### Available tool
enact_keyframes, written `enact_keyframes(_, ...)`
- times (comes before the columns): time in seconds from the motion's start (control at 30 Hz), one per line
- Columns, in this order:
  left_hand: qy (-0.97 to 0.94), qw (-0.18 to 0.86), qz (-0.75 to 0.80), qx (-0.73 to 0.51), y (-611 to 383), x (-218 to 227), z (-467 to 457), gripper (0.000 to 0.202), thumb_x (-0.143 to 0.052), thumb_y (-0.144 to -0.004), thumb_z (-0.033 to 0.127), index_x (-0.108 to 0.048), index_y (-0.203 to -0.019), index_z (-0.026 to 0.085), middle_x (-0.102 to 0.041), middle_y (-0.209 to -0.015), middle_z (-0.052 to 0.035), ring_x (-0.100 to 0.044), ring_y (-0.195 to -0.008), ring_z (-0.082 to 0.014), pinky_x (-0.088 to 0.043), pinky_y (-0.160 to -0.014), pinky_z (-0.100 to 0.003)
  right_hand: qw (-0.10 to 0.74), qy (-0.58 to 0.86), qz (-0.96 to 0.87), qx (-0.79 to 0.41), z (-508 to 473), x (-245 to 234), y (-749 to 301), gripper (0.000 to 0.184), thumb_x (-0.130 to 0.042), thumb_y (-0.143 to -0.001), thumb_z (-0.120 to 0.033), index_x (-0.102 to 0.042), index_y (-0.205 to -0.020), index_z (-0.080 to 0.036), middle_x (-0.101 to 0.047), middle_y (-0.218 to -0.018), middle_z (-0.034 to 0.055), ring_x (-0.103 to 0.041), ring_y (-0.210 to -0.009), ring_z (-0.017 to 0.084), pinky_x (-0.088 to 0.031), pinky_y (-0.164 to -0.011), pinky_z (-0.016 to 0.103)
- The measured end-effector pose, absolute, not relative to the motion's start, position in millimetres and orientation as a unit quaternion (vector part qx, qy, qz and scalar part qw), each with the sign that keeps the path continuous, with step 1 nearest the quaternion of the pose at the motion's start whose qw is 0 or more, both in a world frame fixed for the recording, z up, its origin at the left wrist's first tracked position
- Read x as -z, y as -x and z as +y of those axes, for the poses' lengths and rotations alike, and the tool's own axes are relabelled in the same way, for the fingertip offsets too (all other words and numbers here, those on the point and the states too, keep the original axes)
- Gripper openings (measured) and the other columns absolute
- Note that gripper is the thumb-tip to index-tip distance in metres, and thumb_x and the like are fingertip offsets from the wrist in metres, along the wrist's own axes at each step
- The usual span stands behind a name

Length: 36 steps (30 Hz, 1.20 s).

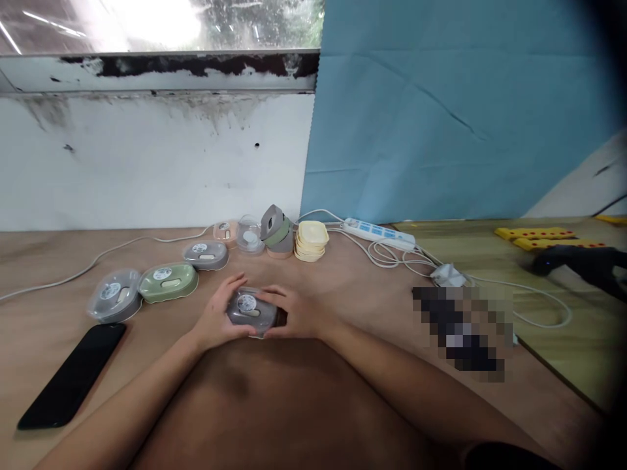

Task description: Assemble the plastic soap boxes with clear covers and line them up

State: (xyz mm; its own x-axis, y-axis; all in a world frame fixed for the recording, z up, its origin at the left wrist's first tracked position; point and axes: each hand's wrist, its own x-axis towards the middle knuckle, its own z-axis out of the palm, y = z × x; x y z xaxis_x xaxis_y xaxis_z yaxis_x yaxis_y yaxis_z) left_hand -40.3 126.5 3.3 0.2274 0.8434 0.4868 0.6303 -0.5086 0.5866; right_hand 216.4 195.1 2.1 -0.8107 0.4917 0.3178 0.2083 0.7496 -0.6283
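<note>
Both my hands hold a small grey case with a clear lid and a round white label just above the wooden table. My left hand grips its left side with fingers curled round it. My right hand grips its right side, thumb on top. To the left, in a row, lie a grey lidded case, a green one and another grey one. Behind them are a small pinkish case, a clear lid, a leaning stack of grey and green trays and a stack of yellow trays.
A black phone lies at the front left. A white power strip with coiled cables and a white plug sits at the right rear. Yellow parts and a dark object rest far right. A blue sheet hangs behind.
</note>
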Motion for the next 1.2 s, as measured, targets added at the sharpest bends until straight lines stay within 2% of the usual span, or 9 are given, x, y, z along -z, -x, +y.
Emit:
enact_keyframes(0.13, -0.747, 0.198, 0.462, -0.435, 41.3, 0.0, 128.5, 0.1, -0.086, -0.062, 0.062, -0.047, -0.144, 0.02, -0.04, -0.154, -0.0228, -0.042, -0.142, -0.042, -0.047, -0.108, -0.056, 0.279, 0.199, -0.855, -0.39, 208.4, 2.8, -221.6, 0.084, -0.087, -0.067, -0.054, -0.058, -0.141, -0.029, -0.052, -0.149, 0.0137, -0.049, -0.138, 0.033, -0.038, -0.115, 0.052)
enact_keyframes(0.27, -0.72, 0.26, 0.481, -0.426, 36.1, -3.2, 129.3, 0.09, -0.085, -0.07, 0.05, -0.044, -0.145, 0.02, -0.053, -0.144, -0.0201, -0.058, -0.13, -0.0352, -0.053, -0.104, -0.05, 0.349, 0.183, -0.8, -0.453, 214.3, 4.8, -226.0, 0.079, -0.084, -0.068, -0.06, -0.062, -0.136, -0.026, -0.06, -0.142, 0.0135, -0.056, -0.131, 0.033, -0.042, -0.111, 0.051)
enact_keyframes(0.4, -0.74, 0.183, 0.49, -0.421, 26.0, -14.2, 131.8, 0.048, -0.061, -0.093, 0.041, -0.054, -0.135, 0.017, -0.062, -0.131, -0.0164, -0.061, -0.122, -0.0288, -0.052, -0.103, -0.047, 0.452, 0.241, -0.71, -0.483, 213.8, 2.7, -222.7, 0.074, -0.062, -0.078, -0.078, -0.067, -0.127, -0.023, -0.074, -0.114, 0.011, -0.07, -0.105, 0.03, -0.054, -0.094, 0.046)
enact_keyframes(0.47, -0.762, 0.127, 0.48, -0.416, 21.7, -20.2, 134.6, 0.042, -0.052, -0.098, 0.038, -0.054, -0.135, 0.018, -0.064, -0.126, -0.0154, -0.063, -0.114, -0.0265, -0.053, -0.1, -0.045, 0.501, 0.286, -0.658, -0.484, 215.5, 1.5, -220.5, 0.069, -0.052, -0.082, -0.081, -0.071, -0.112, -0.022, -0.076, -0.094, 0.0087, -0.071, -0.086, 0.027, -0.057, -0.082, 0.042)
enact_keyframes(0.6, -0.807, 0.085, 0.431, -0.396, 12.8, -30.2, 142.5, 0.066, -0.057, -0.097, 0.037, -0.03, -0.155, 0.024, -0.048, -0.149, -0.0192, -0.065, -0.108, -0.0231, -0.056, -0.093, -0.041, 0.542, 0.372, -0.561, -0.503, 225.9, 3.2, -221.8, 0.061, -0.053, -0.082, -0.08, -0.069, -0.082, -0.022, -0.061, -0.055, 0.0006, -0.06, -0.051, 0.019, -0.049, -0.051, 0.032)
enact_keyframes(0.67, -0.84, 0.085, 0.404, -0.351, 8.5, -34.6, 147.7, 0.059, -0.058, -0.096, 0.037, -0.039, -0.151, 0.028, -0.034, -0.16, -0.0178, -0.063, -0.117, -0.025, -0.055, -0.096, -0.04, 0.553, 0.395, -0.525, -0.513, 232.5, 4.5, -225.6, 0.062, -0.057, -0.077, -0.082, -0.066, -0.074, -0.021, -0.052, -0.046, -0.0027, -0.051, -0.041, 0.016, -0.038, -0.041, 0.028)
enact_keyframes(0.83, -0.843, 0.047, 0.455, -0.283, -7.3, -44.6, 169.4, 0.028, -0.055, -0.099, 0.037, -0.069, -0.12, 0.025, -0.057, -0.141, -0.0119, -0.068, -0.106, -0.024, -0.054, -0.093, -0.039, 0.617, 0.396, -0.437, -0.521, 247.6, -0.4, -235.2, 0.07, -0.05, -0.074, -0.087, -0.066, -0.084, -0.019, -0.047, -0.042, -0.0062, -0.04, -0.034, 0.012, -0.028, -0.035, 0.025)
enact_keyframes(0.93, -0.8, 0.015, 0.536, -0.27, -31.1, -55.3, 192.0, 0.03, -0.053, -0.1, 0.042, -0.071, -0.111, 0.021, -0.066, -0.125, -0.0116, -0.069, -0.095, -0.0224, -0.052, -0.084, -0.035, 0.643, 0.405, -0.398, -0.513, 255.6, -2.7, -237.9, 0.078, -0.034, -0.078, -0.089, -0.062, -0.094, -0.019, -0.052, -0.044, -0.0055, -0.04, -0.033, 0.011, -0.029, -0.035, 0.023)
enact_keyframes(1.2, -0.778, -0.051, 0.61, -0.141, -106.1, -94.0, 267.8, 0.037, -0.039, -0.105, 0.033, -0.067, -0.117, 0.011, -0.07, -0.111, -0.0222, -0.069, -0.102, -0.0309, -0.042, -0.092, -0.044, 0.528, 0.411, -0.592, -0.45, 256.9, 11.6, -243.0, 0.052, -0.053, -0.083, -0.073, -0.06, -0.087, -0.021, -0.052, -0.05, -0.0066, -0.044, -0.038, 0.012, -0.035, -0.04, 0.024)
